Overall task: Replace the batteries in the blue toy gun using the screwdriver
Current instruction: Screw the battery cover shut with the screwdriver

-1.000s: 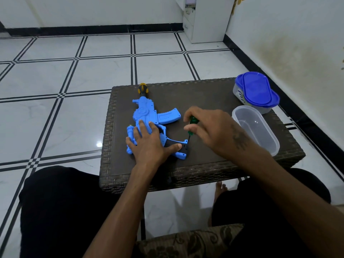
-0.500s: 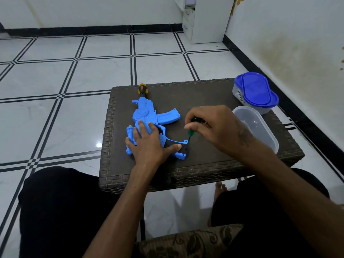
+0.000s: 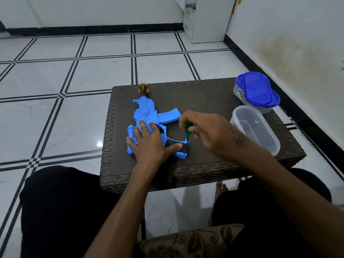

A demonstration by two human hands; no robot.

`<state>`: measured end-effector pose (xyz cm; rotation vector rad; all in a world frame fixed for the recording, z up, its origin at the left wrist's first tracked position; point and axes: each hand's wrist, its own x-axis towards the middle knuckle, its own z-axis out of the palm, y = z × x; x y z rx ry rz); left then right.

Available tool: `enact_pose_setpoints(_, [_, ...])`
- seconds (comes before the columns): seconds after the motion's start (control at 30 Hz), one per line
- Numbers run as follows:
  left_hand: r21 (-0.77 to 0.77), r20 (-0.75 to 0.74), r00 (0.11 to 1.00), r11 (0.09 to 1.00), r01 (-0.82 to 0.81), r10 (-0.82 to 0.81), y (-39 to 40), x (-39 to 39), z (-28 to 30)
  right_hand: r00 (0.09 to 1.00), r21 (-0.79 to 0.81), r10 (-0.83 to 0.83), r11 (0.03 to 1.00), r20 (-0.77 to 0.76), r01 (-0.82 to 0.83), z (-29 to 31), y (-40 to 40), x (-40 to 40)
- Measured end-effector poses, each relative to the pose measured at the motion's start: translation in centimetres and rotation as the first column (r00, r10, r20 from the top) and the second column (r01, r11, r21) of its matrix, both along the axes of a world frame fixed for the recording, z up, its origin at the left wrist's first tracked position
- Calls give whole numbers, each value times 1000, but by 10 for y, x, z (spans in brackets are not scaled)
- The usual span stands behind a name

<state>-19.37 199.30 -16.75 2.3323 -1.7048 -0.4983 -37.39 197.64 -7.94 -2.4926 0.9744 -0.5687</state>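
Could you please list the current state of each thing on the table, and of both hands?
Blue toy gun: lying flat on the table, pinned down.
Screwdriver: upright, tip down at the gun's grip.
Left hand: flat, pressing on the gun.
Right hand: fingers pinching the green screwdriver handle.
Clear container: open, nothing visible inside.
Blue-lidded container: lid on.

A room in a home: glossy white floor tiles [image 3: 104, 75] with black grid lines, black skirting, stained white wall [image 3: 290, 53], a white cabinet [image 3: 208, 19], a low wicker table [image 3: 204, 101], patterned upholstery [image 3: 186, 243] at the seat.
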Motion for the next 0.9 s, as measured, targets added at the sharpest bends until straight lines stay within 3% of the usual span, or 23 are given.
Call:
enact_pose_setpoints(0.23, [17,-6,1000,1000,2,-2,0,0,2,967,-236,-241,948,-88,215,-4,-1,4])
enact_pose_setpoints(0.43, [6,-16,1000,1000,0,0,1,0,1,999,-107,-9,994,38,13,-7,-1,4])
enact_pose_setpoints(0.57, [8,-10,1000,1000,-2,2,0,0,1,994,-60,-9,998,109,15,-3,0,2])
enact_pose_setpoints(0.73, [9,-5,1000,1000,-2,2,-1,0,-1,987,-218,-159,963,9,157,-4,-2,3])
enact_pose_setpoints(0.9, [0,2,1000,1000,-3,3,0,0,-1,1000,10,-3,1000,-18,3,-5,2,-1])
